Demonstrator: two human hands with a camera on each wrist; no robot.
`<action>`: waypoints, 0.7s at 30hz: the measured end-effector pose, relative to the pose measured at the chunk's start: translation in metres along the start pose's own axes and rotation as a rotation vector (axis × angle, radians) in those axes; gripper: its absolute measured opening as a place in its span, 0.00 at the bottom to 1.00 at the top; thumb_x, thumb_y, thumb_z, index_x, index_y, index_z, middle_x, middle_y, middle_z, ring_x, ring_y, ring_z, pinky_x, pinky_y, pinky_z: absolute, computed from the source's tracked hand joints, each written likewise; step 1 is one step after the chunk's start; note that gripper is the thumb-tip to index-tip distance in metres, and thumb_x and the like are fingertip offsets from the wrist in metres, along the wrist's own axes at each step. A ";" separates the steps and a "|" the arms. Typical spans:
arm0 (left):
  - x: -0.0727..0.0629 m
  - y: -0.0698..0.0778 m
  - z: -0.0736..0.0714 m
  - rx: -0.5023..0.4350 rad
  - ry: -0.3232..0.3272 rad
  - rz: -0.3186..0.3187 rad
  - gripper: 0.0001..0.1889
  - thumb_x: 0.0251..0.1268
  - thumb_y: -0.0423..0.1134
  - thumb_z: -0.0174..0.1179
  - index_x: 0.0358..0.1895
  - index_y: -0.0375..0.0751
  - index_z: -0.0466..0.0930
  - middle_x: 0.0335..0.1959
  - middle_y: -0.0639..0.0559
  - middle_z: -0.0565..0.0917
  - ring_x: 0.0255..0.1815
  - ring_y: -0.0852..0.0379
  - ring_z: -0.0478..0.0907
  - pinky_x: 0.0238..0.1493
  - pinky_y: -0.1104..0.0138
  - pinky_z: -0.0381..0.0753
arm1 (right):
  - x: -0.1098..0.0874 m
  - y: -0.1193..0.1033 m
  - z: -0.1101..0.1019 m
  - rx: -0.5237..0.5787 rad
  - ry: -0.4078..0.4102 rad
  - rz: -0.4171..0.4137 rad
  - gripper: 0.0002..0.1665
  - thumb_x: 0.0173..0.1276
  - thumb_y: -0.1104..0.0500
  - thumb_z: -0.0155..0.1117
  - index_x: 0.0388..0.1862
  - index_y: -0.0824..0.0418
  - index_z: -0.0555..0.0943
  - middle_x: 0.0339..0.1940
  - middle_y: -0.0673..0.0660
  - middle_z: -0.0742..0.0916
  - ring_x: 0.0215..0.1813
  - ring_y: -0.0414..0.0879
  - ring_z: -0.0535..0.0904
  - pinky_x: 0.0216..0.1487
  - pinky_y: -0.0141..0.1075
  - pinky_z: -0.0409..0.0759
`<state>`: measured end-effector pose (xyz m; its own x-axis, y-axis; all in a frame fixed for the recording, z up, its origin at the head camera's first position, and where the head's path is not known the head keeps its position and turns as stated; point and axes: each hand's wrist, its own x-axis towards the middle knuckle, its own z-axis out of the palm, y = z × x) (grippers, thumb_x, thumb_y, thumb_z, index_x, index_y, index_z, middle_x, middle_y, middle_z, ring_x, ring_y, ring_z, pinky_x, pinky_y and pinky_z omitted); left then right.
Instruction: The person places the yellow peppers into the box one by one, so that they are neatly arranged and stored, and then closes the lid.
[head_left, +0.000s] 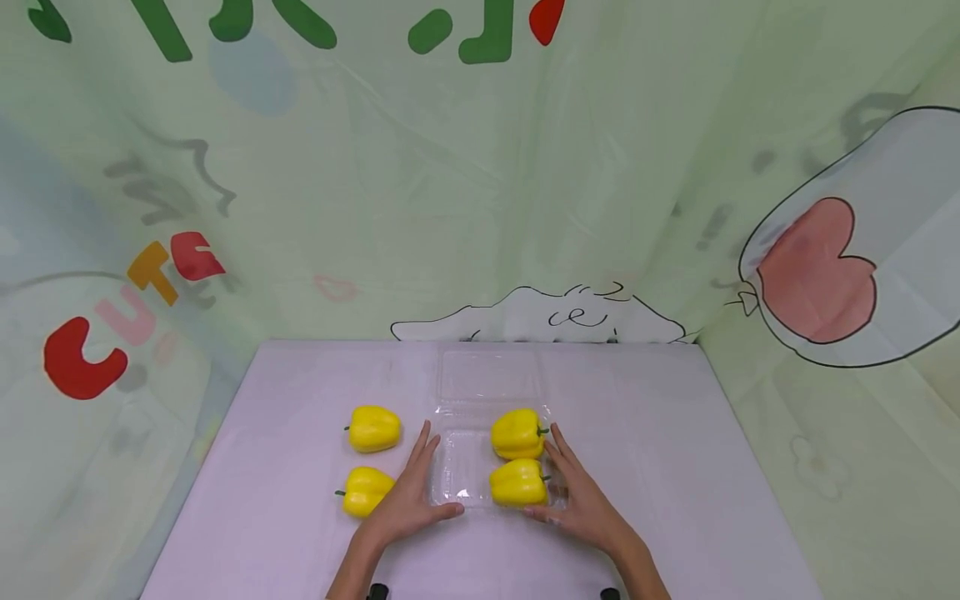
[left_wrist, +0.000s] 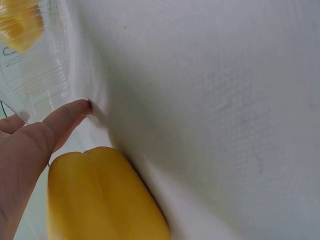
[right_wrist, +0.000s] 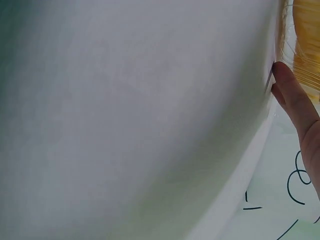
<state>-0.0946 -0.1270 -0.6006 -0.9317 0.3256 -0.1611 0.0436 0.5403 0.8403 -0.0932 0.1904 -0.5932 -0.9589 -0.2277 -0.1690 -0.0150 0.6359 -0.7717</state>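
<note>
An unfolded clear plastic clamshell box [head_left: 463,471] lies mid-table, its lid [head_left: 491,377] laid back toward the wall. Two yellow bell peppers, one farther back [head_left: 516,433] and one nearer [head_left: 517,483], sit in the right half of its base, stems pointing right. My left hand [head_left: 405,500] is at the base's left side, fingers extended along the edge and thumb at the front corner. On the right side, my right hand [head_left: 588,504] has its fingers stretched along the edge, thumb near the front. In the left wrist view, a yellow pepper [left_wrist: 102,200] lies close beside the left hand.
Left of the box, two more yellow bell peppers rest on the white-covered table [head_left: 675,467], one toward the back [head_left: 375,429] and one nearer [head_left: 364,490], partly behind the left hand. Printed cloth walls [head_left: 480,183] enclose the table at the back and sides.
</note>
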 end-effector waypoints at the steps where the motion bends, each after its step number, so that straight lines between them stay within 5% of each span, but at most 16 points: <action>1: 0.000 0.000 0.000 0.000 -0.001 0.000 0.63 0.55 0.54 0.80 0.87 0.43 0.48 0.91 0.53 0.32 0.91 0.39 0.45 0.85 0.38 0.59 | 0.000 0.000 0.000 0.005 -0.003 0.005 0.73 0.51 0.41 0.88 0.88 0.55 0.55 0.93 0.53 0.45 0.87 0.65 0.59 0.64 0.43 0.88; 21: -0.002 0.001 0.002 -0.004 0.003 0.008 0.63 0.56 0.56 0.79 0.87 0.42 0.46 0.91 0.52 0.31 0.91 0.38 0.44 0.84 0.37 0.59 | 0.001 0.001 0.003 0.077 0.028 0.027 0.73 0.49 0.43 0.89 0.88 0.52 0.57 0.93 0.51 0.46 0.78 0.61 0.75 0.63 0.42 0.89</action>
<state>-0.0922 -0.1255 -0.6011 -0.9325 0.3272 -0.1529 0.0494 0.5350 0.8434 -0.0929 0.1885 -0.5960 -0.9663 -0.1900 -0.1735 0.0312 0.5828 -0.8120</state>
